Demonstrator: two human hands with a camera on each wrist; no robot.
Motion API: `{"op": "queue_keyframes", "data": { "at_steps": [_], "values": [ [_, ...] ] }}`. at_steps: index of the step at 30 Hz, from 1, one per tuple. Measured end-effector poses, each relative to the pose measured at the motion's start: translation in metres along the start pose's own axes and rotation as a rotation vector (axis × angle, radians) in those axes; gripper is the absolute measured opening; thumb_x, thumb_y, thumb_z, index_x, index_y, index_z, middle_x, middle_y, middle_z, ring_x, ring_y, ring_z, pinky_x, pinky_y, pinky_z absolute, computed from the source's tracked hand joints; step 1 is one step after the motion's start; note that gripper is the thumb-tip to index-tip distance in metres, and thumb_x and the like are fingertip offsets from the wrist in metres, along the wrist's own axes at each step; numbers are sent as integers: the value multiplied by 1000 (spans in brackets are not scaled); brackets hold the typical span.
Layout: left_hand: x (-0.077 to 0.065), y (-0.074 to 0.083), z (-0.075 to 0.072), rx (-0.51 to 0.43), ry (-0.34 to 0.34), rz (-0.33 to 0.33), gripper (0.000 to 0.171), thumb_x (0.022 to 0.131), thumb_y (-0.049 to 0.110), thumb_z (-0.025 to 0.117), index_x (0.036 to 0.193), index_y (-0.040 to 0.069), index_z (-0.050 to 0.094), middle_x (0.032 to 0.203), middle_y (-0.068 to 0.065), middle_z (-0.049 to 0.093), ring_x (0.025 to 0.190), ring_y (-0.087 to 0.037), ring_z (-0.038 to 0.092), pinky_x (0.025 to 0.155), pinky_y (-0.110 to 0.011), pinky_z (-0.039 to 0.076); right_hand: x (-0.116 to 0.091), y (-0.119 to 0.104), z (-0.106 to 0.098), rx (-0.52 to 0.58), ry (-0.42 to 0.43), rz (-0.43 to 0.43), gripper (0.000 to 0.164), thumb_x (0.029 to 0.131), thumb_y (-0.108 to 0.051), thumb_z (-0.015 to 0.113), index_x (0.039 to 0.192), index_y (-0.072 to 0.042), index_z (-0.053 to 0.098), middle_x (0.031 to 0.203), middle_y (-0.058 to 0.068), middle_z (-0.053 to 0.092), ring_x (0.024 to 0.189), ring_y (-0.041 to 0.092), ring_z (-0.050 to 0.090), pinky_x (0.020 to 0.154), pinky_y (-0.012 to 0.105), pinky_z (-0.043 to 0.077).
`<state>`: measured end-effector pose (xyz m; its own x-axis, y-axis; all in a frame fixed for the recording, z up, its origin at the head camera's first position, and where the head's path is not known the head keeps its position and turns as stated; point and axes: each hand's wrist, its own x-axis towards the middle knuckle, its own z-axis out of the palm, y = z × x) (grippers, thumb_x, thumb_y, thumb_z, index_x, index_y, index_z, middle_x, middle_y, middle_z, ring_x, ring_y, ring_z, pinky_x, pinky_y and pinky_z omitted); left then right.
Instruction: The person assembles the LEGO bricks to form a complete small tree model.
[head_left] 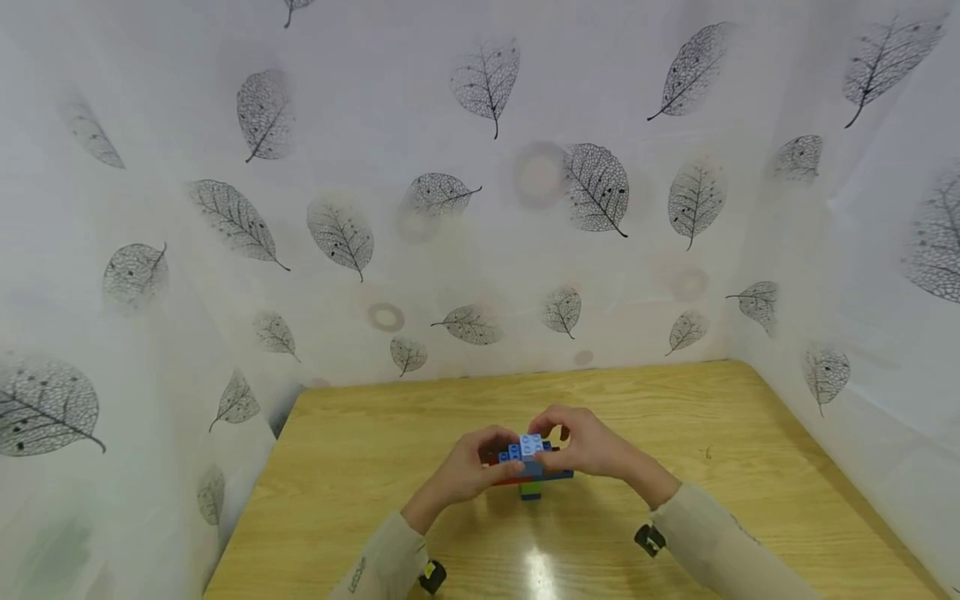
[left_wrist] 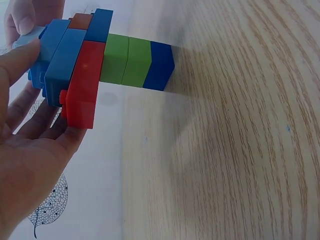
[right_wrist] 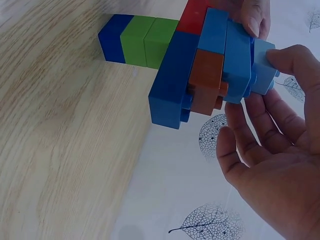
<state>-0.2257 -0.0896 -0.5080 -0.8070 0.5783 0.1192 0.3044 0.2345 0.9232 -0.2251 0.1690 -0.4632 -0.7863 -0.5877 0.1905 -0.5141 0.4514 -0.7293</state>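
A toy building-brick structure [head_left: 531,489] stands upright on the table between both hands. Its narrow column has a dark blue brick [left_wrist: 159,66] at the bottom and two green bricks [left_wrist: 115,59] above. Wider layers sit over the column: a red brick [left_wrist: 86,87] and a blue brick [right_wrist: 172,82], then an orange-brown brick [right_wrist: 206,75] and more blue ones. At the top is a light blue brick [right_wrist: 262,67], which my right hand [head_left: 592,443] pinches between thumb and fingers. From the other side, my left hand [head_left: 467,468] grips the upper blue layers, thumb in front and fingers behind.
The wooden table [head_left: 360,475] extends around the structure. A white leaf-patterned cloth [head_left: 480,250] hangs behind it and along both sides. Dark wrist straps [head_left: 649,540] show below the sleeves.
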Motion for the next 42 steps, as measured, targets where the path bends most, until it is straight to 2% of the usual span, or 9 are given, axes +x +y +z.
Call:
{"op": "queue_keyframes", "data": {
  "at_steps": [9, 14, 23, 26, 36, 42],
  "values": [
    [1, 1, -1, 9, -3, 3, 35, 101, 24, 73, 131, 10, 65, 124, -9, 71, 106, -11, 68, 93, -27, 57, 0, 4, 2, 26, 3, 7, 24, 93, -26, 80, 115, -23, 71, 107, -5, 70, 97, 12, 62, 82, 39, 49],
    [0, 1, -1, 9, -11, 4, 35, 101, 24, 73, 132, 10, 65, 124, -10, 71, 105, -10, 68, 93, -28, 57, -1, 3, 4, 29, 10, -7, 23, 93, -25, 80, 114, -23, 70, 107, -5, 70, 95, 13, 62, 81, 43, 49],
    [1, 2, -1, 13, -20, 14, 34, 102, 23, 72, 132, 10, 65, 123, -10, 71, 103, -10, 67, 92, -27, 57, -4, 1, 4, -15, 38, -45, 25, 91, -22, 82, 113, -21, 69, 107, -6, 70, 95, 8, 62, 81, 41, 51],
    [2, 1, -1, 15, -16, 28, 33, 102, 22, 72, 131, 10, 65, 122, -10, 71, 103, -11, 68, 91, -27, 57, -4, 2, 4, -17, 44, -52, 26, 92, -23, 82, 114, -21, 70, 108, -6, 70, 95, 8, 62, 81, 37, 51],
    [-2, -6, 4, 73, 46, 20, 37, 97, 27, 79, 131, 19, 66, 123, -2, 71, 100, -10, 67, 88, -27, 57, -4, 3, 7, -4, 64, -71, 27, 92, -23, 83, 116, -19, 71, 107, -5, 71, 96, 12, 63, 83, 33, 49],
    [1, -13, 6, 63, 97, 59, 34, 99, 24, 76, 130, 15, 68, 120, -5, 73, 93, -7, 66, 82, -25, 57, -4, 7, 11, -6, 115, -6, 32, 96, -30, 79, 126, -19, 70, 113, -5, 72, 101, 14, 64, 84, 37, 53]
  ]
}}
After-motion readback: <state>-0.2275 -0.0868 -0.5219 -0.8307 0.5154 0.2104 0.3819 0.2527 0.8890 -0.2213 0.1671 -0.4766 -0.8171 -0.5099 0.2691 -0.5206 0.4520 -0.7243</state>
